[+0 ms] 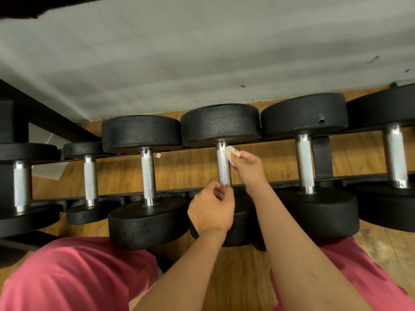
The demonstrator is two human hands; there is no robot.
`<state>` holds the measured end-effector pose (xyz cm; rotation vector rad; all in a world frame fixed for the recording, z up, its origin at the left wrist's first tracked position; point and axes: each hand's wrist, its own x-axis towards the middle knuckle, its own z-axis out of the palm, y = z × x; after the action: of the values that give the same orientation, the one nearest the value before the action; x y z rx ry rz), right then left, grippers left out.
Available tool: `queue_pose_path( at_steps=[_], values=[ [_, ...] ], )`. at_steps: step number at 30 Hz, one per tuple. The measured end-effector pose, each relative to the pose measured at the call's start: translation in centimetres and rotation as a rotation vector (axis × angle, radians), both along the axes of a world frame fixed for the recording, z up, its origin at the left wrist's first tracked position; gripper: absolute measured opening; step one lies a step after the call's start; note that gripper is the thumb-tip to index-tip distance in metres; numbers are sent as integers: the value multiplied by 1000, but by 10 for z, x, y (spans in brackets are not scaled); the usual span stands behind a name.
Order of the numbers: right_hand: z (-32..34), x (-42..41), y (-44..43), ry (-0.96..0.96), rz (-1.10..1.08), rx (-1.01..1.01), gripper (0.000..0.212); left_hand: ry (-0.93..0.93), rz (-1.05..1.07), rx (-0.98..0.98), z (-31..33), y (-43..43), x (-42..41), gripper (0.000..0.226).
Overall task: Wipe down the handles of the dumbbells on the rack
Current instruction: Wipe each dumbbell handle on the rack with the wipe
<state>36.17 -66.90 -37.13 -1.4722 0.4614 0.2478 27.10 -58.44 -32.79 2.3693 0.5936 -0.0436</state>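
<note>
Several black dumbbells with knurled silver handles lie side by side on a low black rack [322, 153]. My right hand [248, 163] pinches a small white tissue [229, 152] against the upper right side of the middle dumbbell's handle [223, 163]. My left hand [212, 208] is curled at the near end of that same handle, fingertips touching the metal, and it covers part of the near weight head. The neighbouring handles [148, 173] [304, 162] stand untouched.
A grey-white wall [202, 52] rises right behind the rack. Wooden floor [193, 167] shows under and before it. A small white scrap [158, 155] lies near the left neighbour's handle. My knees in pink shorts [74, 274] sit close to the near weight heads.
</note>
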Motion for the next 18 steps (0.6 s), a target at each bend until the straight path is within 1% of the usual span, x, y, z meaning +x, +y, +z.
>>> queue_pose_path(
  at_steps=[1,3,7,10,12,15,16,18],
  values=[
    [0,0,-1,-4,-10,-23,20,4,0,1,0,0,0,26],
    [0,-1,-1,8,-5,-29,20,6,-2,1,0,0,0,26],
    [0,-3,-4,35,100,17,20,-4,-4,6,-1,0,0,25],
    [-4,-2,-7,-8,32,-28,26,-5,-5,6,-1,0,0,27],
    [-3,-3,-7,10,33,-18,22,-2,-6,5,-2,0,0,27],
    [-3,-3,-9,46,141,8,9,-3,-2,6,-2,0,0,27],
    [-3,-3,-10,34,155,-17,11,-3,-3,8,-2,0,0,27],
    [-5,-2,-13,-14,122,-71,27,1,-4,7,-1,0,0,26]
  ],
)
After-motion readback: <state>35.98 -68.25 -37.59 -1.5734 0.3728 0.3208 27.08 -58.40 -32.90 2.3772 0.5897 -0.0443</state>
